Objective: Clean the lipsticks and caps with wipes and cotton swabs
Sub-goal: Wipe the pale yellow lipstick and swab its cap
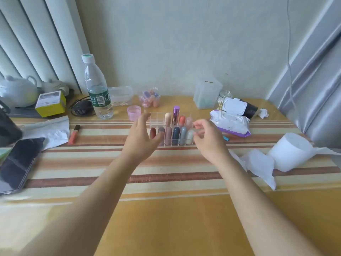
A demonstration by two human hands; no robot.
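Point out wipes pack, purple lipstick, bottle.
wipes pack point(231, 124), head view, front of the pack.
purple lipstick point(176, 114), head view, middle of the tube.
bottle point(99, 97), head view, green label.

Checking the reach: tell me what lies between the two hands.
In the head view, the clear organizer of lipsticks stands between the left hand and the right hand.
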